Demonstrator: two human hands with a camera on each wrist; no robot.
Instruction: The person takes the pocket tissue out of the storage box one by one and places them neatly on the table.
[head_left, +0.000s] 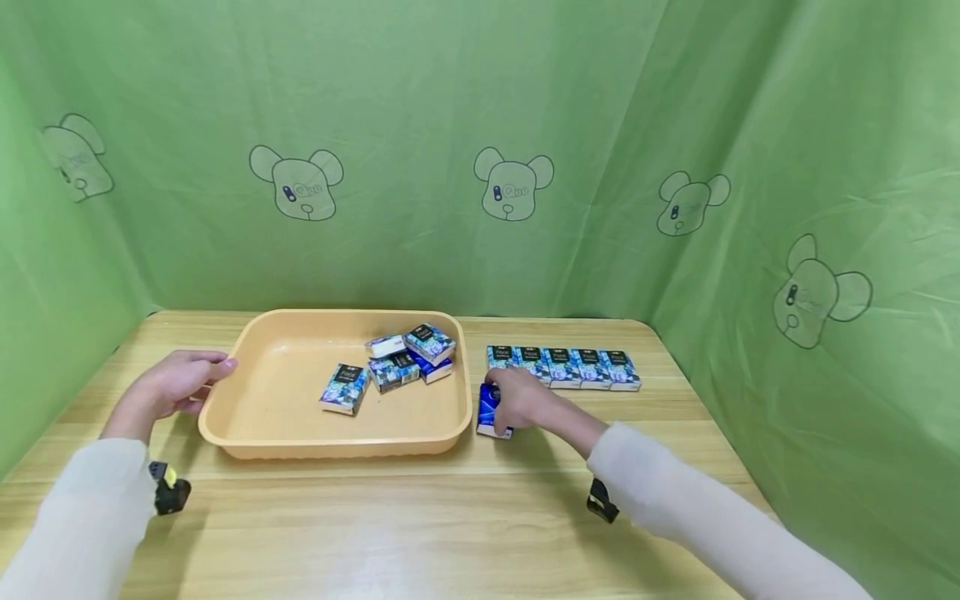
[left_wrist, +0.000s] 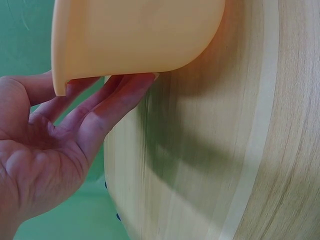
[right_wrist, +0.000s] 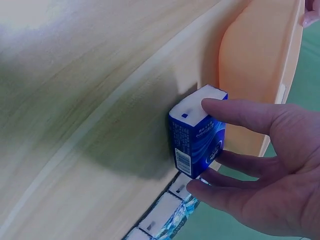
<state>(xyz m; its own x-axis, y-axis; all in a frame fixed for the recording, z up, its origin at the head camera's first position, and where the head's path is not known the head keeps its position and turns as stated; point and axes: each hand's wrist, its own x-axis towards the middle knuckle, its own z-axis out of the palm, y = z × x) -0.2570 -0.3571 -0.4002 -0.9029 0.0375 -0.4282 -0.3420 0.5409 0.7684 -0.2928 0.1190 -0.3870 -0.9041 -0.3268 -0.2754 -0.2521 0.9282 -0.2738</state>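
My right hand [head_left: 522, 399] holds a dark blue tissue pack [head_left: 487, 408] beside the right wall of a peach plastic tray. In the right wrist view, the thumb lies on the white end of the pack [right_wrist: 181, 132] and the fingertips are at its opposite end. My left hand [head_left: 174, 383] grips the left side of the tray [head_left: 337, 450]. The left wrist view shows its thumb at the tray rim [left_wrist: 59, 50] and the other fingers against the outer wall. Inside the tray, several tissue packs [head_left: 346, 388] lie loose, some overlapping at the right.
A straight row of several floral tissue packs [head_left: 561, 368] lies right of the tray, just behind my right hand. Green curtains [head_left: 420, 250] with bear outlines close off the back and sides of the wooden table [head_left: 375, 533].
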